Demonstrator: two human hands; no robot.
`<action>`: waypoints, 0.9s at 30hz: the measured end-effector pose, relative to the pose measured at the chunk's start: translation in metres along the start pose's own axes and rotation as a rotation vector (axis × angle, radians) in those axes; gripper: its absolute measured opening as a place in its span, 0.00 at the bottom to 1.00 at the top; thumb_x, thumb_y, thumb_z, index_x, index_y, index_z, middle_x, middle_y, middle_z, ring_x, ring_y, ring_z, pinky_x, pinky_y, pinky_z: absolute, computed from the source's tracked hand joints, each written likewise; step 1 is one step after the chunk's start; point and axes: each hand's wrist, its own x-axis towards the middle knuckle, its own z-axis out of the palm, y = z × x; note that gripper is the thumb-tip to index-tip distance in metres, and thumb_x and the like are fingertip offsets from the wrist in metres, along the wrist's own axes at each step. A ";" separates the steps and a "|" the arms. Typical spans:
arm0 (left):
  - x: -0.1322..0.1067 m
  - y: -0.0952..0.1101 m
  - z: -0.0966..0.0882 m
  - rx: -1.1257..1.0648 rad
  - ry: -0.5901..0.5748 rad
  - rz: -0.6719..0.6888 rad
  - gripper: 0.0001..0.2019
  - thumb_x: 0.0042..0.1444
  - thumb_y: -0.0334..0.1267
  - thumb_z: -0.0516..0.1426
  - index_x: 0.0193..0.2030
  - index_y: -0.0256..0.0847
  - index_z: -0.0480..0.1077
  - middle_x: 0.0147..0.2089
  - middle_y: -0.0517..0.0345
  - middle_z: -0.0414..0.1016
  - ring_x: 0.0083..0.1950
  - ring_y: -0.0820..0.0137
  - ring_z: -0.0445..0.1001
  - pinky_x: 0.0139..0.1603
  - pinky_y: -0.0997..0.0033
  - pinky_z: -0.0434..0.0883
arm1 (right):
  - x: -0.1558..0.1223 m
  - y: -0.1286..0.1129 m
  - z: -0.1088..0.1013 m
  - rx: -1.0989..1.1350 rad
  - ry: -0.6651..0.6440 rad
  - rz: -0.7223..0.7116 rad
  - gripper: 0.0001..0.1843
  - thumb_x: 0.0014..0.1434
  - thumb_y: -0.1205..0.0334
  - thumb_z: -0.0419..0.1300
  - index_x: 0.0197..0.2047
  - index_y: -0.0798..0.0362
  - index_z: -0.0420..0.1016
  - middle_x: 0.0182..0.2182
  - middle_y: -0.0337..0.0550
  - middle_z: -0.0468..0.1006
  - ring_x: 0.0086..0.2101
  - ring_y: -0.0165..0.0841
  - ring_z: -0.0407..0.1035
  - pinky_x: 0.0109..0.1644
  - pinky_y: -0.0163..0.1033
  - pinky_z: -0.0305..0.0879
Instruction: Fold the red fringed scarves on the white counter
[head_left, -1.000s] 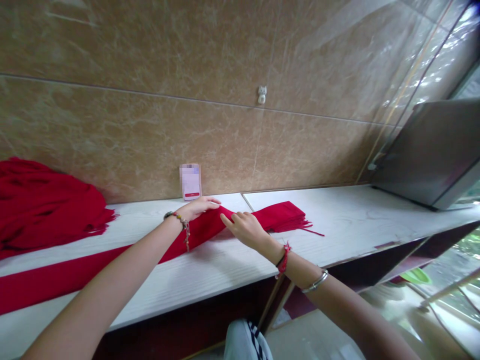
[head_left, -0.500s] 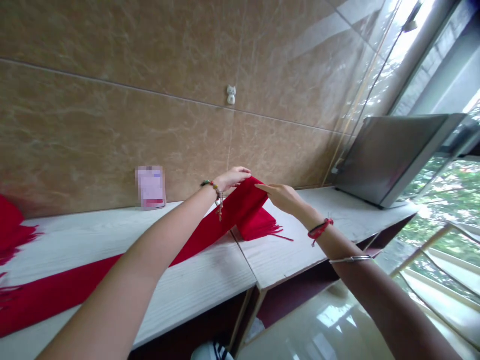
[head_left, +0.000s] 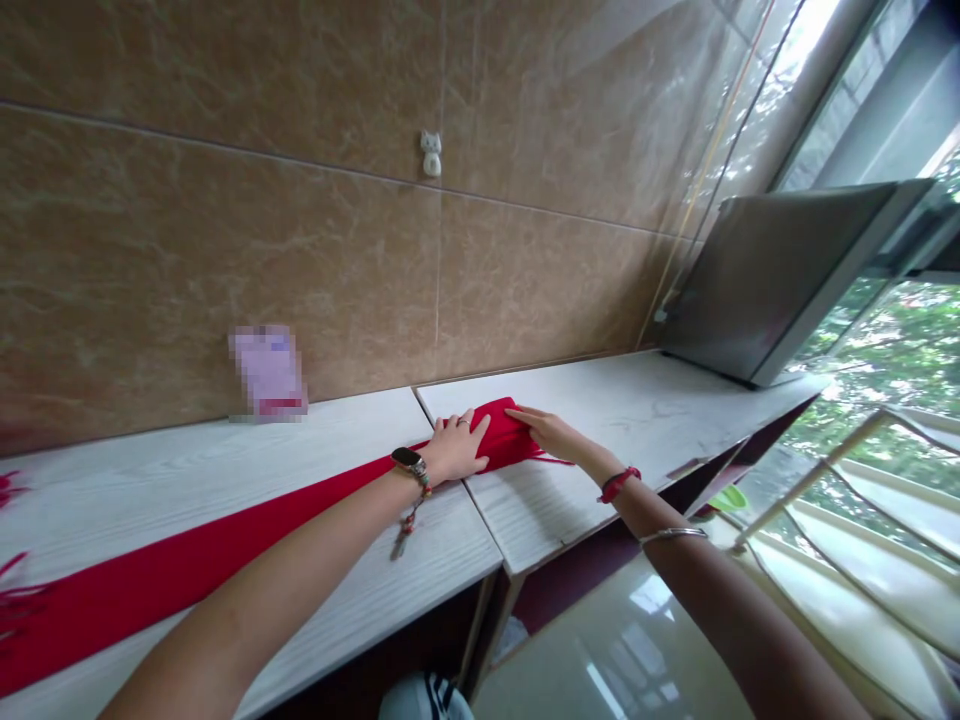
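A long red fringed scarf [head_left: 202, 550] lies stretched along the white counter, its right end folded back over itself. My left hand [head_left: 454, 447] presses flat on the scarf beside the fold, fingers spread, a ring on one finger. At the right edge of the folded part, my right hand [head_left: 555, 436] rests with its fingers stretched out on the cloth; its thumb is hidden. A few fringe threads stick out beneath that hand. More fringe shows at the scarf's far left end.
The white counter [head_left: 345, 425] runs along a brown tiled wall [head_left: 337, 260]. A blurred pinkish card [head_left: 270, 370] leans on the wall. A large grey box-shaped appliance [head_left: 772, 280] stands at the right end. A pale rack [head_left: 847, 540] is by the window.
Both hands have come down with the raised fold of the scarf, which now lies flat on the counter. My left hand has gone from holding the edge to spreading on top. The view has shifted slightly.
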 end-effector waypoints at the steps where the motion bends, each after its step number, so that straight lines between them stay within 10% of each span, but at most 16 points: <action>1: -0.004 -0.003 -0.001 0.024 0.000 0.012 0.35 0.54 0.47 0.51 0.65 0.36 0.44 0.66 0.36 0.46 0.62 0.50 0.53 0.57 0.50 0.54 | 0.000 -0.005 0.003 0.002 0.000 -0.008 0.32 0.52 0.78 0.43 0.60 0.52 0.59 0.54 0.50 0.66 0.50 0.35 0.65 0.52 0.43 0.64; 17: -0.157 -0.117 -0.015 0.000 -0.021 -0.117 0.32 0.52 0.39 0.54 0.64 0.42 0.51 0.67 0.43 0.45 0.65 0.55 0.49 0.60 0.54 0.51 | 0.069 -0.158 0.071 -0.038 -0.059 -0.222 0.29 0.56 0.75 0.44 0.62 0.57 0.54 0.57 0.55 0.61 0.56 0.39 0.56 0.57 0.45 0.59; 22: -0.199 -0.141 -0.024 -0.136 0.019 -0.227 0.32 0.56 0.51 0.50 0.65 0.42 0.49 0.68 0.45 0.42 0.67 0.56 0.41 0.62 0.52 0.48 | 0.099 -0.208 0.061 0.009 -0.002 -0.183 0.28 0.56 0.75 0.44 0.60 0.58 0.58 0.58 0.53 0.61 0.55 0.36 0.60 0.56 0.41 0.60; 27: -0.211 -0.141 -0.028 -0.096 0.215 -0.117 0.23 0.58 0.41 0.49 0.59 0.39 0.59 0.65 0.49 0.53 0.64 0.64 0.53 0.63 0.66 0.52 | 0.103 -0.230 0.041 -0.010 0.064 -0.127 0.26 0.56 0.74 0.44 0.57 0.55 0.64 0.57 0.49 0.64 0.52 0.36 0.63 0.55 0.41 0.62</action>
